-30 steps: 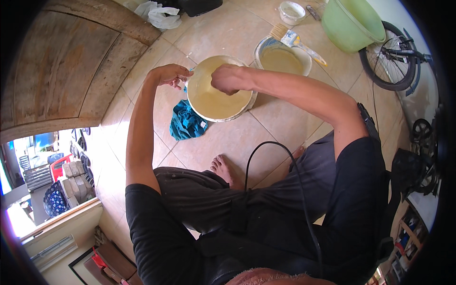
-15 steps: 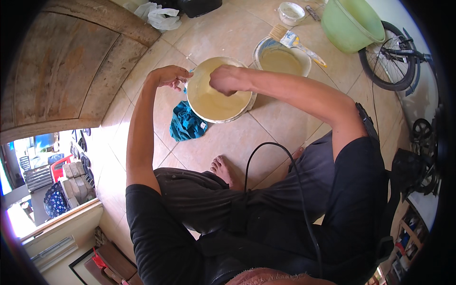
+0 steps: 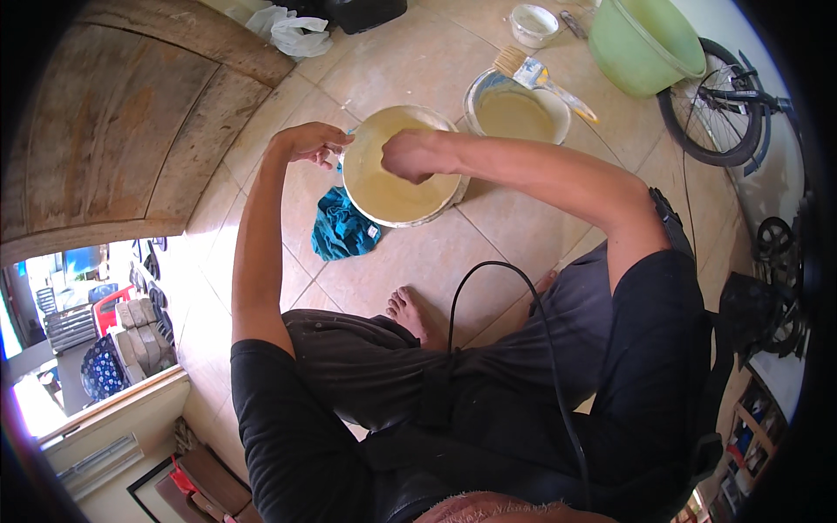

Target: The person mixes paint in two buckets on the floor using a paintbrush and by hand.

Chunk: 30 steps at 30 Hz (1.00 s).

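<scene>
A round bucket with a whitish, smeared rim stands on the floor in front of me, a pale yellow liquid inside. At its left edge, my left hand pinches the rim between thumb and fingers. My right hand reaches over the far right rim into the bucket, its fingers curled closed; whatever they hold is hidden. Just below my left hand lies a crumpled teal cloth against the bucket's side. To the right, a second bucket holds more pale liquid, and a wide paintbrush rests across its rim.
Farther back stand a small white tub and a large green basin. A bicycle wheel is at the right. A wooden panel borders the left, with a white plastic bag beyond it. My bare foot is near the bucket.
My right hand has shifted slightly left and down inside the bucket. My left hand stays at the rim, and the paintbrush and cloth lie as before.
</scene>
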Available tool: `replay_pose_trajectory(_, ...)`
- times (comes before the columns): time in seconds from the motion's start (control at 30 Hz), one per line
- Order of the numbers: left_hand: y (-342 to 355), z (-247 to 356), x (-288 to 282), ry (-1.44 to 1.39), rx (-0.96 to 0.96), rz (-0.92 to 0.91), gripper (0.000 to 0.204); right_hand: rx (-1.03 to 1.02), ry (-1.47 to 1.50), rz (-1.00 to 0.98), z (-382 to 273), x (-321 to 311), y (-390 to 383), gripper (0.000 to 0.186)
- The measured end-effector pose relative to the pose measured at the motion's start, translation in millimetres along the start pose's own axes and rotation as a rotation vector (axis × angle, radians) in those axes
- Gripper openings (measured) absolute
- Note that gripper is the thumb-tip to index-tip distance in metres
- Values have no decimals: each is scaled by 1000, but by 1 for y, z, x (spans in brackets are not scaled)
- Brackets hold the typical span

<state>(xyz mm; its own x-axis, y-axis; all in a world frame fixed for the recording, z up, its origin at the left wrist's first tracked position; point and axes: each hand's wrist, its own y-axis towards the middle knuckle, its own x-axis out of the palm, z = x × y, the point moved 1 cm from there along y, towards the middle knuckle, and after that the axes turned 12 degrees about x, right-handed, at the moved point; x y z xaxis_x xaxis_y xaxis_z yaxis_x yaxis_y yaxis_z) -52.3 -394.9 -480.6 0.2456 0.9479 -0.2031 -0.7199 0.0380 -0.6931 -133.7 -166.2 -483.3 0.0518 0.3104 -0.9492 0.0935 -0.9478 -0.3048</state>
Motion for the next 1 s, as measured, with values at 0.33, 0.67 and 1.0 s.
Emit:
replay_pose_trajectory(0.33, -1, 2, 1, 29, 2, 23, 42, 95, 260, 278, -3, 9, 12, 13)
replay_pose_trajectory(0.67, -2, 7, 2, 39, -2, 6, 30, 195, 20, 296, 21, 7, 3, 10)
replay_pose_trajectory(1.0, -5, 4, 3, 44, 4, 10, 31, 51, 112, 48, 8, -2, -3, 11)
